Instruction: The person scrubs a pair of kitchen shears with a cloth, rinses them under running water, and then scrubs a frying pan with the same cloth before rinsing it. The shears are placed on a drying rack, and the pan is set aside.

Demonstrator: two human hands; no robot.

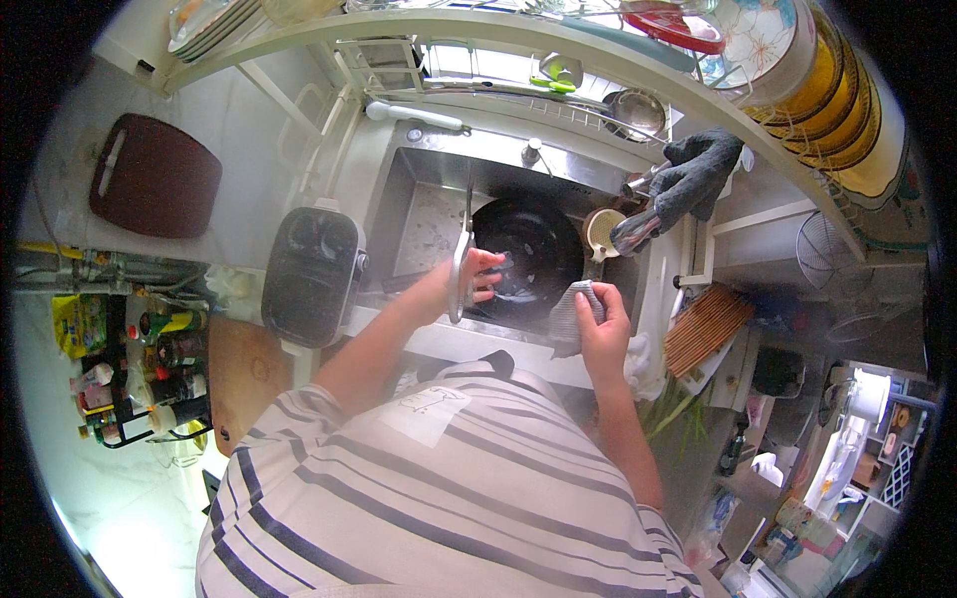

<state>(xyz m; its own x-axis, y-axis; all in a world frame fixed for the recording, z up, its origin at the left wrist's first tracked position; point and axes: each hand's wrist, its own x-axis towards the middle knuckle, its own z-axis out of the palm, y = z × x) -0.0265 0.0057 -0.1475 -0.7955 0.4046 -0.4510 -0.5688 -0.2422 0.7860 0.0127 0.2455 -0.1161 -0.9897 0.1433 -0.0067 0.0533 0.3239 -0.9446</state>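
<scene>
My right hand (pixel 605 321) pinches a grey ribbed cloth (pixel 576 318) between thumb and fingers, above the sink's front edge. Over the left part of a black wok (pixel 534 232) I see my left hand (pixel 482 276), its fingers apart and nothing clearly in it. A curved metal faucet (pixel 457 276) crosses in front of that hand, seen from above. The wok lies inside the stainless steel sink (pixel 430 217), with pale glints on its inner surface. Beside its right rim is a small round cream utensil with a handle (pixel 604 228).
Left of the sink stands a grey two-part electric cooking pan (pixel 310 276); a brown cutting board (pixel 157 176) lies farther left. Dark grey cloth (pixel 695 176) hangs at the right. A white rack (pixel 478 26) with dishes arches overhead. A slatted wooden mat (pixel 706 329) sits right.
</scene>
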